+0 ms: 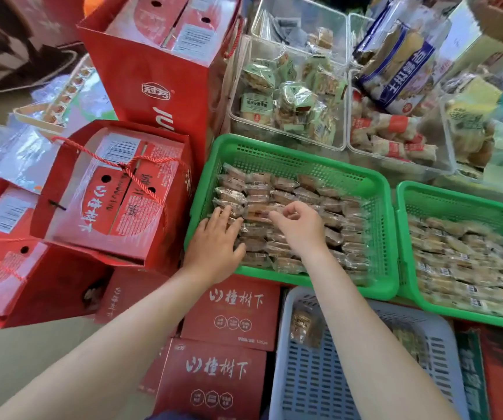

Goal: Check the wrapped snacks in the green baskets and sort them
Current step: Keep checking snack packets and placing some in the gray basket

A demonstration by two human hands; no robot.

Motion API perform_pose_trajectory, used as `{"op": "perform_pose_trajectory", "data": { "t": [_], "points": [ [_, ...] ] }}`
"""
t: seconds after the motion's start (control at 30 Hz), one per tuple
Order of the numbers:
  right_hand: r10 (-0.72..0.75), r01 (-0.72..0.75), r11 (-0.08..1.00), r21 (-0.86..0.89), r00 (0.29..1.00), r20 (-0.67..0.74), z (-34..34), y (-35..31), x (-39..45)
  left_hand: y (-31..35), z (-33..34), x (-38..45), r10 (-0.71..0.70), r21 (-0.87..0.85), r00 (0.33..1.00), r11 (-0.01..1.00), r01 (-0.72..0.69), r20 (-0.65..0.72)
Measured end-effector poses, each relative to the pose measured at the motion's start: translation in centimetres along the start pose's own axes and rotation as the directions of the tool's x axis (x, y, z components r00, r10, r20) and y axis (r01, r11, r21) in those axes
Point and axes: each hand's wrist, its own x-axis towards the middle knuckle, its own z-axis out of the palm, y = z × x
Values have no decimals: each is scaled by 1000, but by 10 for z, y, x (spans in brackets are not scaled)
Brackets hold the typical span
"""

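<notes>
A green basket (274, 150) in the middle holds several rows of brown wrapped snacks (329, 204) in clear film. My left hand (214, 241) lies flat on the snacks at the basket's near left corner, fingers straight. My right hand (298, 225) hovers over the middle rows with curled fingers touching a snack wrapper (256, 212); whether it grips the wrapper is unclear. A second green basket (456, 195) to the right is filled with paler wrapped snacks (462, 256).
A grey-blue basket (311, 383) with one wrapped snack (303, 328) sits near me. Red gift boxes (232, 313) and red bags (110, 192) crowd the left. Clear tubs (286, 95) of other packaged snacks stand behind the green baskets.
</notes>
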Motion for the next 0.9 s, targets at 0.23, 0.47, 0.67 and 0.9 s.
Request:
{"op": "perform_pose_trajectory", "data": {
  "t": [0.23, 0.47, 0.67, 0.9],
  "points": [
    [-154, 129, 918, -375, 987, -37, 45, -10, 27, 0, 6, 4, -24, 39, 999, 999, 25, -28],
    [-115, 173, 740, -650, 985, 132, 63, -10, 41, 1, 7, 12, -33, 18, 999, 999, 34, -40],
    [-218, 181, 838, -514, 976, -12, 44, -9, 67, 0, 13, 24, 30, 97, 997, 995, -36, 66],
    [-145, 120, 845, -521, 989, -6, 49, 1, 72, 2, 11, 24, 11, 101, 996, 995, -19, 86]
  ]
}}
